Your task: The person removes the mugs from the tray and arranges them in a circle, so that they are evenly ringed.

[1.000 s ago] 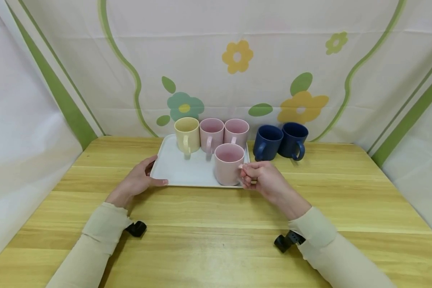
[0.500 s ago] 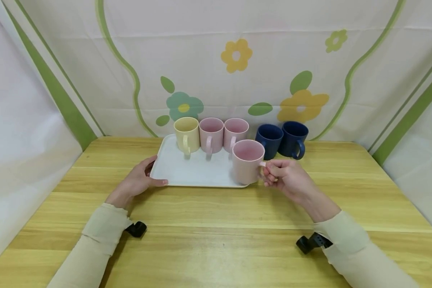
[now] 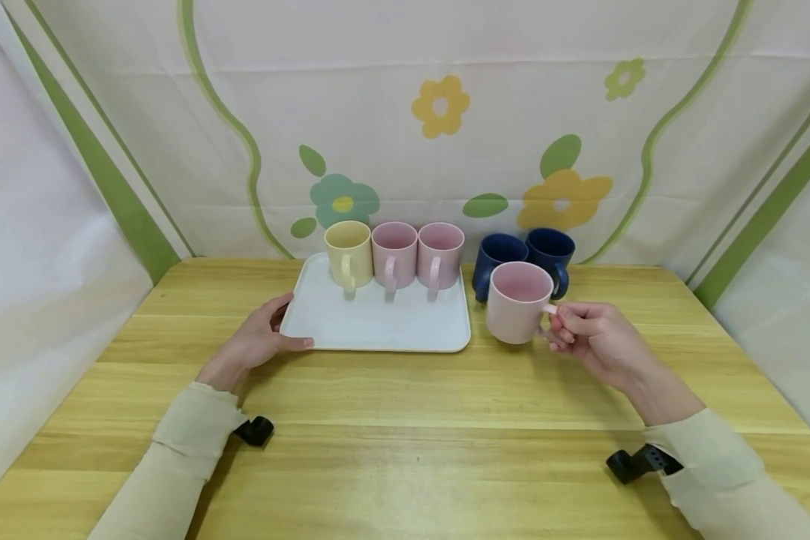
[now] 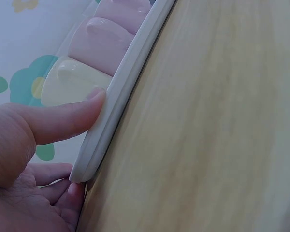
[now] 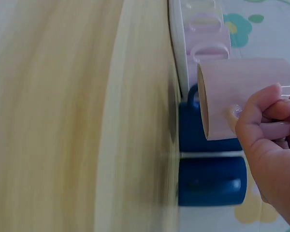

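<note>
A pink mug hangs just above the table, right of the tray, its handle gripped by my right hand. In the right wrist view, the fingers curl round that handle, and the mug's base stands off the tabletop. My left hand holds the near left corner of the white tray. Its thumb lies on the tray's rim and its fingers are at the corner. On the tray's back stand a yellow mug and two pink mugs, one in the middle and one at right.
Two dark blue mugs, one left and one right, stand on the wooden table behind the held mug, which partly covers them. A white cloth with printed flowers rises behind the table.
My right hand has carried the pink mug rightward from the tray's front right corner, past its edge and over the table. My left hand stays at the tray corner.
</note>
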A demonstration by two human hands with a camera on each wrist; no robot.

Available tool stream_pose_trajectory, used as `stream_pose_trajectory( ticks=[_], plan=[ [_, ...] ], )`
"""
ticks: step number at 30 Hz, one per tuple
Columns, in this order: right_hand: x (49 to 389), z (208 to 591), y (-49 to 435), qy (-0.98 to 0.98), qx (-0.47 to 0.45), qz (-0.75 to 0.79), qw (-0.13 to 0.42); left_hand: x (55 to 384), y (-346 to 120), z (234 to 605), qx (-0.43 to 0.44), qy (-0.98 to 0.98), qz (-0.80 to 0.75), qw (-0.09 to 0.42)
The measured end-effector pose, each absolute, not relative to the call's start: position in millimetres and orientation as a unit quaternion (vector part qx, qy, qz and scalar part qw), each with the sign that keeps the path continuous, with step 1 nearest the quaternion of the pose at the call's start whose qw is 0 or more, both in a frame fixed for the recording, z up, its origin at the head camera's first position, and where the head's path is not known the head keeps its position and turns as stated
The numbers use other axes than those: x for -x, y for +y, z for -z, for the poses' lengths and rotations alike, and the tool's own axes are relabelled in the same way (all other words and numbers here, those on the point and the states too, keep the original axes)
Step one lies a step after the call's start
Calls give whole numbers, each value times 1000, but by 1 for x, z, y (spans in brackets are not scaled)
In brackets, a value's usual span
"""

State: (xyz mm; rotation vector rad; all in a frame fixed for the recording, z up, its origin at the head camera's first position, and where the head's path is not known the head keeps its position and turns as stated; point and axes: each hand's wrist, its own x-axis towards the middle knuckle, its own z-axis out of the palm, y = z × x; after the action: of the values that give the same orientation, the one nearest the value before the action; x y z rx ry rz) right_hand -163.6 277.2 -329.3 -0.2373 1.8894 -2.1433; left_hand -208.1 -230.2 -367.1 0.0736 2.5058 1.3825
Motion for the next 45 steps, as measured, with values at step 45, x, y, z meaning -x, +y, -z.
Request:
stream_pose_trajectory(
  ticks=[45],
  plan=[
    [191,346,420,614,82,768,166,210,-231,368,-23,868,-476,138]
  ],
)
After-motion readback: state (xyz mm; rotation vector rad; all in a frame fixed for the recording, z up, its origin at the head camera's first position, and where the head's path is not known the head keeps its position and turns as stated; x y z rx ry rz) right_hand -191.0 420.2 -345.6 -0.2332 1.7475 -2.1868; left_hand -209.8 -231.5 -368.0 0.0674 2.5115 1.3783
